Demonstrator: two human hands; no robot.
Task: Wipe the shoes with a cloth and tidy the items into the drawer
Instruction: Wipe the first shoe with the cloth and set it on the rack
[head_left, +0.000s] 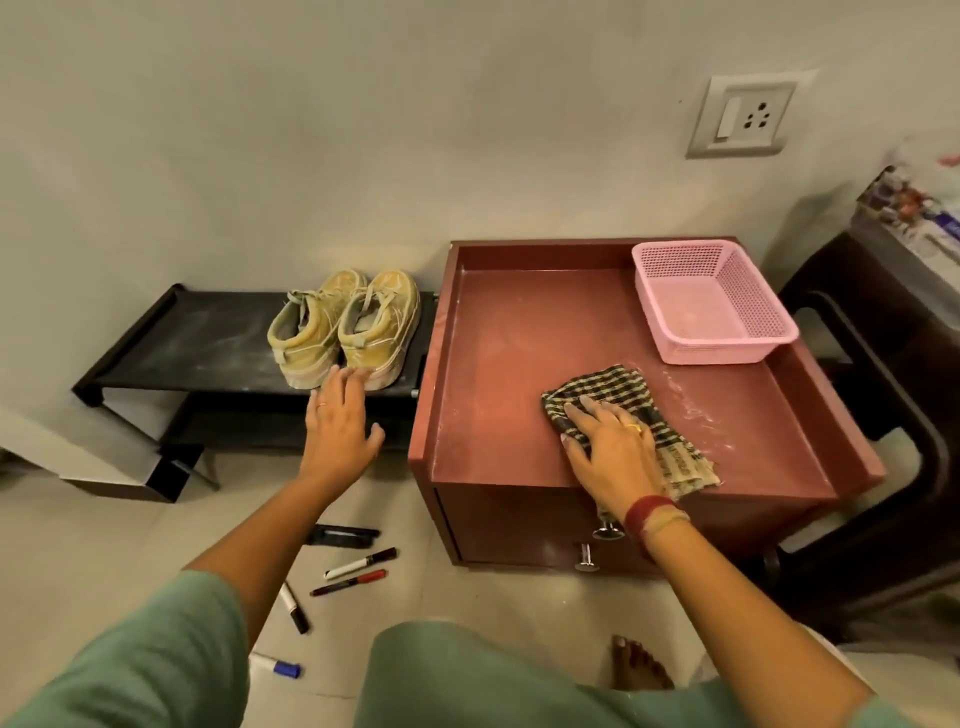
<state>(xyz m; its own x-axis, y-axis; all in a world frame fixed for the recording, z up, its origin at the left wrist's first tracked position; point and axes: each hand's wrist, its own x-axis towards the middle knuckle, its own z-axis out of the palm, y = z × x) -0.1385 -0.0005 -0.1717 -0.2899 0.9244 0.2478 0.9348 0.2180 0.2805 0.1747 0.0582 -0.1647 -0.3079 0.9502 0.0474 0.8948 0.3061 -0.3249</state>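
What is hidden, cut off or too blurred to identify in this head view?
- Drawer interiors: head view, shut fronts hide them.
- Checked cloth: head view, right hand covers its middle.
- Printed items at right: head view, blurred, cut by the edge.

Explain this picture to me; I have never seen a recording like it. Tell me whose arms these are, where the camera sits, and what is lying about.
There is no machine here. The arms belong to a person, and the one camera sits on their head, looking forward and down. The left hand reaches, open, towards a pair of yellow shoes on a low black rack. The right hand lies flat on a checked cloth on top of a red-brown cabinet. It presses the cloth rather than gripping it. A pink basket stands at the top's far right corner. Several markers lie scattered on the floor near the cabinet.
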